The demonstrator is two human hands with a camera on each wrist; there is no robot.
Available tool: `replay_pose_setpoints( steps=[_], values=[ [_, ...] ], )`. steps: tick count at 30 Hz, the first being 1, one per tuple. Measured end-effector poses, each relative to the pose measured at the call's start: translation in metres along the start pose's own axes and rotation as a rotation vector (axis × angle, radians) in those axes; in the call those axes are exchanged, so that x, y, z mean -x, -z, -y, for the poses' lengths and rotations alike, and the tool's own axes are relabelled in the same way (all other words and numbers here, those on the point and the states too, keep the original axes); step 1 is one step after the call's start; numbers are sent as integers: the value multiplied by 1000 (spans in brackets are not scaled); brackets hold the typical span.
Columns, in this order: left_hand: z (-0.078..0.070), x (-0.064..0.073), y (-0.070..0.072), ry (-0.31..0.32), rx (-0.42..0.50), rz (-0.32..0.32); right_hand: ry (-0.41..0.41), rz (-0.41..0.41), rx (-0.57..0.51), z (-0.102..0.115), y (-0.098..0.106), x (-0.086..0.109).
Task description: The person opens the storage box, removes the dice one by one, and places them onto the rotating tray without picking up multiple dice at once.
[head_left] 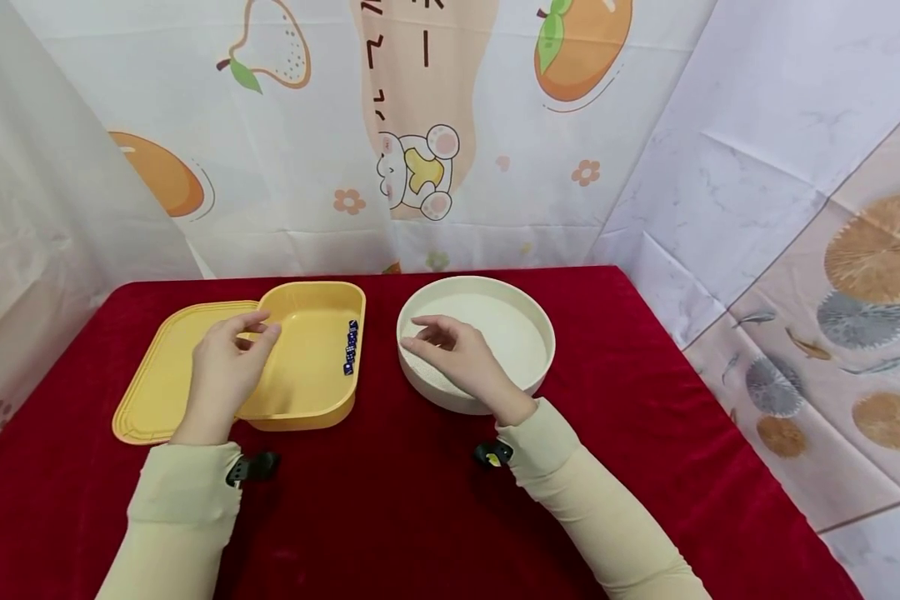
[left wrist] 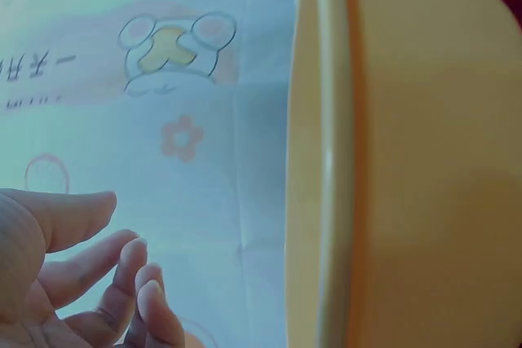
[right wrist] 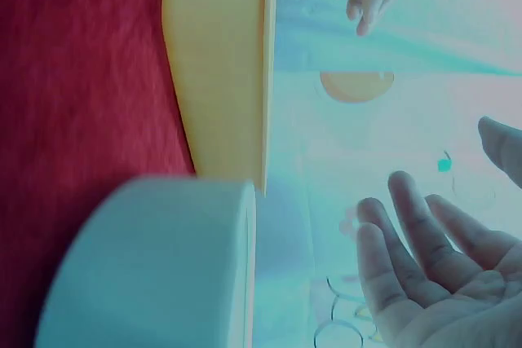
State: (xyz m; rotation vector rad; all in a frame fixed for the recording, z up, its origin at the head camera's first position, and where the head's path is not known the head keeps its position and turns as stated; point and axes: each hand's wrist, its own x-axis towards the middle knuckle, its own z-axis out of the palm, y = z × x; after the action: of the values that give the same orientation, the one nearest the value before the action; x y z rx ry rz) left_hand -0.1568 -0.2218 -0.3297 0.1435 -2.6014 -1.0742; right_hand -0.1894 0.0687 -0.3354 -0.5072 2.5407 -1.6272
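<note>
Over the left part of a yellow box (head_left: 300, 408) hovers my left hand (head_left: 228, 358), its fingers loosely bent around nothing. Along the box's right inner wall lies a row of several dark blue dice (head_left: 350, 348). My right hand (head_left: 453, 354) is above the left side of a round white bowl (head_left: 510, 333), fingers relaxed and holding nothing. In the left wrist view the left hand (left wrist: 90, 275) appears beside the yellow box's wall (left wrist: 440, 160). The right wrist view shows the right hand (right wrist: 440, 266) with spread fingers above the bowl's rim (right wrist: 245, 266).
A yellow lid (head_left: 157, 375) lies flat left of the box, partly behind the left hand. Both containers stand on a red cloth (head_left: 390, 500) covering the table. Printed curtains (head_left: 285, 183) hang behind the table's far edge and along its sides.
</note>
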Motion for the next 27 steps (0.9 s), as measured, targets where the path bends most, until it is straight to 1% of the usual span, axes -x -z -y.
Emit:
replay_pose_setpoints(
  steps=[1, 5, 10, 15, 19, 22, 25, 27],
  values=[
    [-1, 0, -2, -16, -6, 17, 4, -20, 1, -1, 4, 0],
    [-6, -3, -12, -43, -21, 79, -10, -99, 12, -10, 20, -1],
    [-9, -7, -23, -49, -21, 153, -27, -192, 65, -24, 43, -1],
    [-11, -10, -31, -41, -42, 264, -51, -244, 80, -37, 63, -1],
    [-10, -12, -39, -44, -61, 347, -71, -267, 124, -46, 77, 1],
    [-8, -13, -46, -16, -88, 413, -74, -283, 142, -53, 84, 4],
    [-7, -15, -53, 33, -110, 487, -83, -297, 145, -62, 91, 6],
    [-7, -17, -57, 56, -118, 524, -95, -305, 142, -68, 96, 8]
  ],
)
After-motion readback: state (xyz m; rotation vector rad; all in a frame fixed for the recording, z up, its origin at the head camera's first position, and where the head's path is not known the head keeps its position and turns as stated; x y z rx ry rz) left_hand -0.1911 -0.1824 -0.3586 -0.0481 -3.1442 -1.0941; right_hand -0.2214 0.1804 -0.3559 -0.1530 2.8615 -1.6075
